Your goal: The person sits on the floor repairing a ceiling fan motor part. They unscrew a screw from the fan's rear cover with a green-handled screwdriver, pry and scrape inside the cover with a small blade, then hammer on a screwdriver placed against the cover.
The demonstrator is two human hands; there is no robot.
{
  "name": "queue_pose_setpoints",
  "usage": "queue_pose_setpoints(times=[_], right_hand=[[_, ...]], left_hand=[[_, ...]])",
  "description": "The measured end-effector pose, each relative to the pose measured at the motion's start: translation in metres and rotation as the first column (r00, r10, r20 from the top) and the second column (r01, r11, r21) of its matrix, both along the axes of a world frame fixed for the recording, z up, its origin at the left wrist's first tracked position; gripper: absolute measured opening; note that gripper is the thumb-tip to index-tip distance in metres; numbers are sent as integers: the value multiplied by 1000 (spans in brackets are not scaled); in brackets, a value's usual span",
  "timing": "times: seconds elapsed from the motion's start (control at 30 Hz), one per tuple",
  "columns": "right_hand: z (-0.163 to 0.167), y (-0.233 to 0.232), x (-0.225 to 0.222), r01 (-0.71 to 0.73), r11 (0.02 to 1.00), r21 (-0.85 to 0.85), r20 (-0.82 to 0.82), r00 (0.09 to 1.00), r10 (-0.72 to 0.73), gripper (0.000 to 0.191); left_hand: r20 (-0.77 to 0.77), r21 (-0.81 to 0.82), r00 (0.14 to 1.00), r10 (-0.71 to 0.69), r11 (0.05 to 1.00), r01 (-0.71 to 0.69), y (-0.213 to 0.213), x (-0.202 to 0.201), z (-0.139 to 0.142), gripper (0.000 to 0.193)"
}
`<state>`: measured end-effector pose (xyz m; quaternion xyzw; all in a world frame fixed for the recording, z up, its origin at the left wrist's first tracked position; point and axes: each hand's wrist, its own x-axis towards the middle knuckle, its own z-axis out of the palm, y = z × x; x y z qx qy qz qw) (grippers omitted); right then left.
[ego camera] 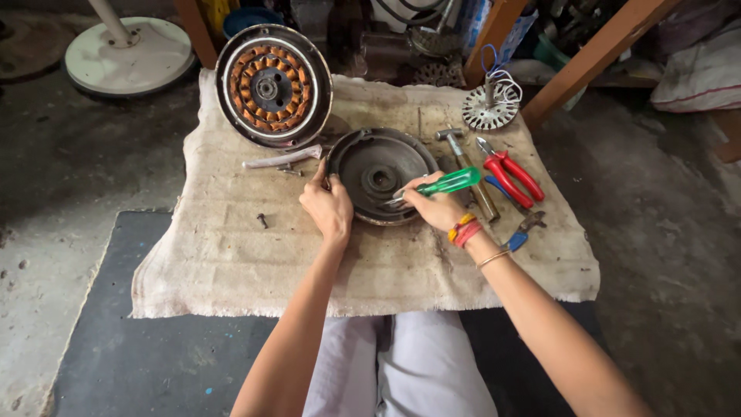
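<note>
**Screwdriver tip at the bowl of the motor cover**

I see my left hand [328, 207] pinching the near-left rim of the round metal cover [380, 176], thumb on the outside and fingers curled over the edge, so it is closed on the rim rather than spread. My right hand [436, 207] is wrapped around the green-handled screwdriver [444, 184], fingers pressed together on the handle; the blade runs leftward from that hand down into the cover's dish, short of the centre hub.

To do this well, I judge the left hand should bear down so the cover cannot spin or skate on the burlap cloth [231, 255], and the blade should stay low and seated before any force goes in, since a slip would run toward my left thumb.

Just right of my right hand lie a hammer [467, 174], red-handled pliers [509, 174] and a smaller blue-handled tool [521, 230]. Beyond my left hand stands the copper-wound stator [273, 85], leaning upright, with a pale strip [282, 158] just past my fingertips. A loose screw [262, 221] sits left of that hand, well apart from the cover.
</note>
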<state>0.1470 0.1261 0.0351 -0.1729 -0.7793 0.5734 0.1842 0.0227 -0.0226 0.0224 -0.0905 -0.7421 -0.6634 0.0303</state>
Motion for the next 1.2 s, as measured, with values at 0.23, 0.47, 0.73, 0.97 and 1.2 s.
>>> queue_pose_setpoints(times=[0.23,0.47,0.73,0.97,1.2], right_hand=[[-4,-6,-2,165,952,259,-122,983,-137,9],[8,-3,-4,155,931,330,-61,988,-143,12],[14,-5,-6,32,993,116,-3,999,-32,13],[18,2,-10,-95,994,-62,17,995,96,14],[24,-2,-19,67,993,96,-128,990,-54,13]], left_hand=[[8,28,999,-48,998,48,0,-4,-4,38],[-21,16,999,-24,1000,25,0,-1,-4,40],[-70,-12,997,19,1000,-20,2,-3,-5,41],[-3,-21,1000,-4,1000,4,2,-6,-5,40],[-34,19,998,-45,999,46,1,-6,-5,39]])
